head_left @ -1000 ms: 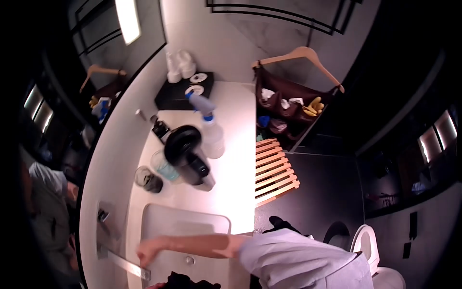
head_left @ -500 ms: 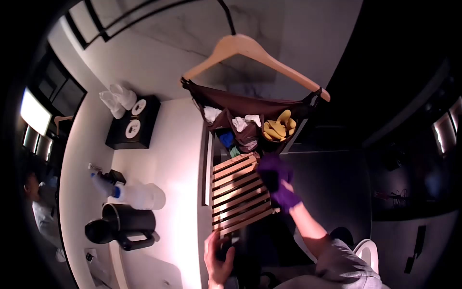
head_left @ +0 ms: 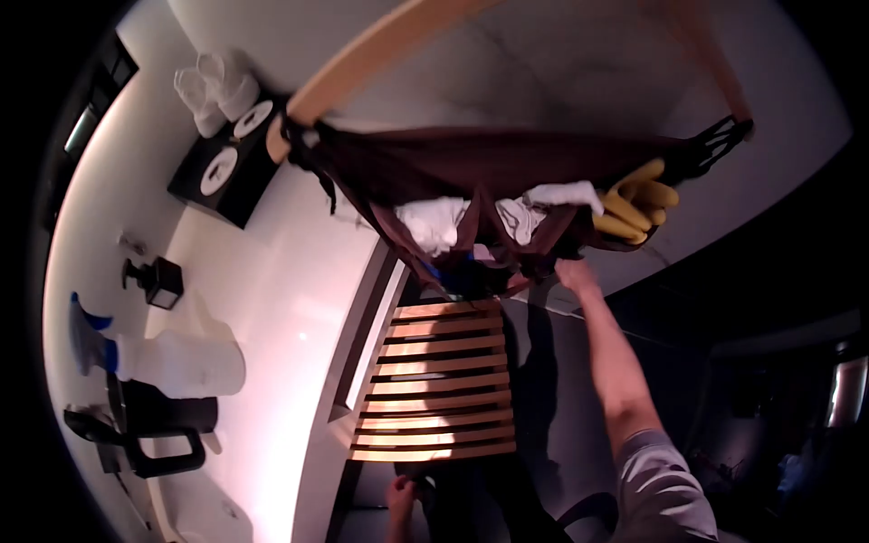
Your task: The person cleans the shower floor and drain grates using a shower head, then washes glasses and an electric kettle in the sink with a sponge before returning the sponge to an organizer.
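My right hand [head_left: 576, 274], bare, reaches up to the lower right part of a dark maroon hanging organizer [head_left: 570, 149]. Its fingers are curled in against the fabric and their tips are hidden, so what they grip does not show. White cloths [head_left: 433, 224] stick out of the organizer's pockets, and yellow rubber gloves [head_left: 638, 204] fill the right one. Something blue [head_left: 444, 271] shows in a lower pocket. Low in the view, my left hand [head_left: 400, 495] hangs near my dark-clothed legs, fingers loosely curled, with nothing visible in it.
The organizer hangs from a wooden hanger [head_left: 380, 56]. Below it is a slatted wooden surface [head_left: 439, 385]. On the left counter [head_left: 285, 299] stand a spray bottle [head_left: 186, 362], a black kettle [head_left: 163, 434], a soap dispenser [head_left: 163, 282] and a black box [head_left: 231, 172] with white shoes [head_left: 217, 95].
The organizer appears larger and closer. My right hand, covered in purple before, is now bare and up at the organizer. My left hand has drawn back, its fingers more curled.
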Action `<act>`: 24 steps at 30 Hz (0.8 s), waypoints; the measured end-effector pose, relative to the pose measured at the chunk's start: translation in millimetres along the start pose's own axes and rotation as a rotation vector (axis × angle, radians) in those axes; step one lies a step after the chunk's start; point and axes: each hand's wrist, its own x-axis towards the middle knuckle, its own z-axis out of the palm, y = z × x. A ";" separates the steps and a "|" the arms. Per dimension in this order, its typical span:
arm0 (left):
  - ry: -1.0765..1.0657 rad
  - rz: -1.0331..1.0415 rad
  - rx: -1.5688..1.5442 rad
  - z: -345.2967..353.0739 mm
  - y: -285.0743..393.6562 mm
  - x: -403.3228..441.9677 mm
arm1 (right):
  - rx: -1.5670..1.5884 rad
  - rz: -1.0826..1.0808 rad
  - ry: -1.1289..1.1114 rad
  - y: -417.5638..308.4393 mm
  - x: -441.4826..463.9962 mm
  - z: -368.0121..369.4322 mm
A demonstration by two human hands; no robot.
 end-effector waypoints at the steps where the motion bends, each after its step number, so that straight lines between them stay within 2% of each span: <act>1: 0.029 -0.031 -0.033 -4.7 -11.3 21.0 | -0.141 -0.015 0.064 -14.3 -5.0 -16.3; 2: 0.061 -0.068 -0.065 -5.5 -19.4 33.1 | -0.167 -0.028 0.050 -5.6 5.6 -6.4; 4: 0.128 -0.292 -0.437 2.7 54.8 6.2 | -0.198 0.063 -0.076 18.3 24.3 13.1; 5: 0.134 -0.302 -0.457 4.5 51.6 10.7 | -0.134 0.090 0.027 0.7 -2.1 1.6; 6: 0.083 -0.259 -0.727 4.0 50.5 23.8 | -0.058 0.119 0.138 -17.7 -43.6 -9.7; 7: 0.028 -0.207 -0.996 3.1 49.2 38.5 | 0.188 0.017 0.382 -13.8 -77.5 4.0; 8: -0.017 -0.104 -0.924 0.1 45.1 52.0 | 0.308 -0.220 0.595 -8.6 -105.2 32.0; 9: -0.045 -0.007 -0.874 3.1 44.2 58.4 | 0.346 -0.294 0.493 -11.7 -127.1 57.9; 10: -0.065 0.091 -0.812 1.4 45.7 65.1 | 0.340 -0.583 0.419 -31.4 -134.8 73.5; 11: 0.001 -0.014 -0.786 -5.8 49.3 73.8 | 0.343 -0.721 0.231 -61.5 -131.4 87.1; 12: 0.088 -0.090 -0.634 -11.6 47.3 81.7 | 0.460 -0.894 0.173 -107.7 -123.5 96.7; 14: 0.078 0.220 -0.646 -6.5 35.2 83.3 | 0.542 -1.012 -0.256 -138.9 -89.2 161.9; 16: 0.100 0.118 -0.574 -4.5 40.4 75.9 | 0.502 -1.048 -0.335 -158.8 -66.0 188.2; 17: 0.173 0.214 -0.593 1.5 36.0 82.4 | 0.236 -1.159 -0.155 -132.5 -41.4 248.3; 18: 0.240 0.309 -0.605 5.8 20.3 89.8 | 0.463 -0.890 -0.504 -130.7 -41.9 230.2; 20: 0.247 0.139 -0.371 -6.3 -0.6 99.0 | 0.397 -0.393 -0.690 -123.9 -39.0 204.6; 21: 0.236 0.057 -0.254 -12.4 -11.0 104.1 | 0.214 -0.334 -0.515 -104.6 -23.1 204.4; 22: 0.197 0.053 -0.230 -14.3 8.8 93.0 | 0.027 -0.265 -0.339 -85.6 -14.1 206.7; 23: 0.154 0.100 -0.360 -6.2 48.3 81.1 | -0.009 -0.248 -0.338 -83.7 -18.6 185.9; 24: 0.118 0.141 -0.482 -2.9 79.4 69.2 | 0.501 -0.268 -0.688 -103.2 -40.5 153.0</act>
